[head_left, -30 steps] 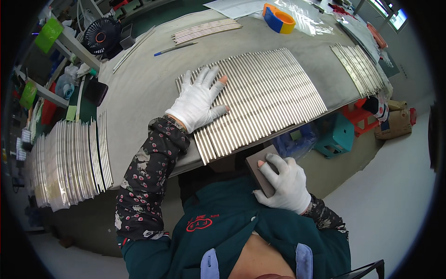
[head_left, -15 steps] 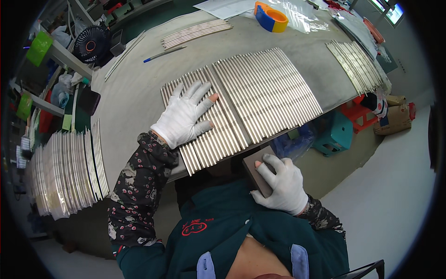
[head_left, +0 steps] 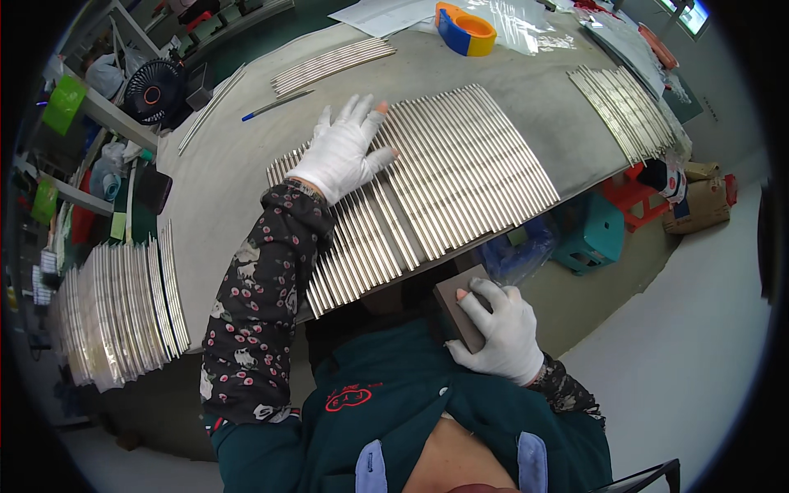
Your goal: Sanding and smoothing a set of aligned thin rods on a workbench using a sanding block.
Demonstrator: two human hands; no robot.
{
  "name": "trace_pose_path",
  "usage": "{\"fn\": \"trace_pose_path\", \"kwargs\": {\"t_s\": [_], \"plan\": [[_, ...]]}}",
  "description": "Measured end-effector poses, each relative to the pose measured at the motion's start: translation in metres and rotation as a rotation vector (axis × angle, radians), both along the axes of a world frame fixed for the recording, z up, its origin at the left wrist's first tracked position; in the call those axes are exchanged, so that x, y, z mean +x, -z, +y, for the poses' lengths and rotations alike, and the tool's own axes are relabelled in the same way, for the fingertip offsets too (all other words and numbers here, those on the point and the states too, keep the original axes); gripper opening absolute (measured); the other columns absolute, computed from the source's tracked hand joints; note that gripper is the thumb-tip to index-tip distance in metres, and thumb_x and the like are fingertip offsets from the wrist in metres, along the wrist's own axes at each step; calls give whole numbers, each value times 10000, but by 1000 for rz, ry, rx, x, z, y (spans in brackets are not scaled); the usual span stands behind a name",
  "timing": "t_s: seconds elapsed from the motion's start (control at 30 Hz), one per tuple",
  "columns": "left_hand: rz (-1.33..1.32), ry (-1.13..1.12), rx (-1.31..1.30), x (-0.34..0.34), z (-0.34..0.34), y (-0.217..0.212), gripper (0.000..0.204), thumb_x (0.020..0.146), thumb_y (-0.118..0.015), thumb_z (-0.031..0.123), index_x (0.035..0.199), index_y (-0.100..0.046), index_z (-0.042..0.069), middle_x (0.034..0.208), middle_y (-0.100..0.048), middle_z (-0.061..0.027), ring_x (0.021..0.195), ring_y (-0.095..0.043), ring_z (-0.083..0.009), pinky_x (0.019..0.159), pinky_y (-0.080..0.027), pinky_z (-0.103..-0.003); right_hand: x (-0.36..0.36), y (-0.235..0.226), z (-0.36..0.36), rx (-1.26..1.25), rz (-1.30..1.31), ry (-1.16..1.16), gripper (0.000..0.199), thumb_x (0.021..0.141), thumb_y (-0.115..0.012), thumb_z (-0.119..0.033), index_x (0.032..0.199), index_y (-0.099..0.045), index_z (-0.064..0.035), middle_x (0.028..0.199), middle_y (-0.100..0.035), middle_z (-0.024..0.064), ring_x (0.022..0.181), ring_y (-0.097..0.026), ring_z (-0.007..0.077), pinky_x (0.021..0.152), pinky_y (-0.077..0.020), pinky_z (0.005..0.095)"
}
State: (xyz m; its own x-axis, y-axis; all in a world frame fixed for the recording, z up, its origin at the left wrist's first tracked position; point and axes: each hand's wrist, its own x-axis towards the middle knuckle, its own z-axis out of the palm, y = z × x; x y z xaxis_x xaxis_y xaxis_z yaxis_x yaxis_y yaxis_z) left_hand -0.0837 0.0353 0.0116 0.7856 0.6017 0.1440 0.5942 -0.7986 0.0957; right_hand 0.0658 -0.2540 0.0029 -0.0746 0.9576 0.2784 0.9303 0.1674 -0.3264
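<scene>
Many slim silver metal rods point(head_left: 468, 172) lie side by side at the table's near edge, in a broad right-hand set and a narrower left-hand set point(head_left: 349, 255). A narrow gap runs between the sets. My left hand point(head_left: 341, 152), in a white glove with bare fingertips showing, rests flat and open across the upper part of the left-hand rods, its fingers reaching toward the right-hand set. Just off the near edge, my gloved right hand point(head_left: 503, 333) is closed on a flat grey-brown block point(head_left: 456, 304). The hand covers part of the block.
More rods lie at the far left point(head_left: 333, 66) and right point(head_left: 620, 111) of the table. A blue pen point(head_left: 275, 107) and an orange-blue tape roll point(head_left: 466, 31) are farther back. Wrapped rods point(head_left: 119, 308) stand at left. A teal stool point(head_left: 588, 234) is below, right.
My left hand has moved up and slightly right over the rods. Some left-hand rods have shifted, and the gap beside them looks different. My right hand still holds the block, nearly in place.
</scene>
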Motion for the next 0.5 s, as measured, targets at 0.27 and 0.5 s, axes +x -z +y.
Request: {"fn": "trace_pose_path", "kwargs": {"t_s": [0.27, 0.5], "plan": [[-55, -175, -66, 15, 17, 25, 681, 899, -501, 498, 1394, -383, 46, 1452, -374, -161, 1384, -285, -282, 1128, -186, -510, 6, 5, -6, -36, 8, 61, 662, 530, -791, -336, 1118, -599, -98, 1125, -535, 100, 784, -524, 259, 621, -492, 370], [-52, -142, -57, 12, 13, 20, 668, 908, -483, 499, 1402, -382, 61, 1451, -381, -152, 1380, -295, -275, 1134, -168, -503, 8, -3, -3, -2, 17, 48, 649, 528, -792, -333, 1104, -610, -95, 1124, -540, 101, 796, -526, 267, 631, -491, 369]]}}
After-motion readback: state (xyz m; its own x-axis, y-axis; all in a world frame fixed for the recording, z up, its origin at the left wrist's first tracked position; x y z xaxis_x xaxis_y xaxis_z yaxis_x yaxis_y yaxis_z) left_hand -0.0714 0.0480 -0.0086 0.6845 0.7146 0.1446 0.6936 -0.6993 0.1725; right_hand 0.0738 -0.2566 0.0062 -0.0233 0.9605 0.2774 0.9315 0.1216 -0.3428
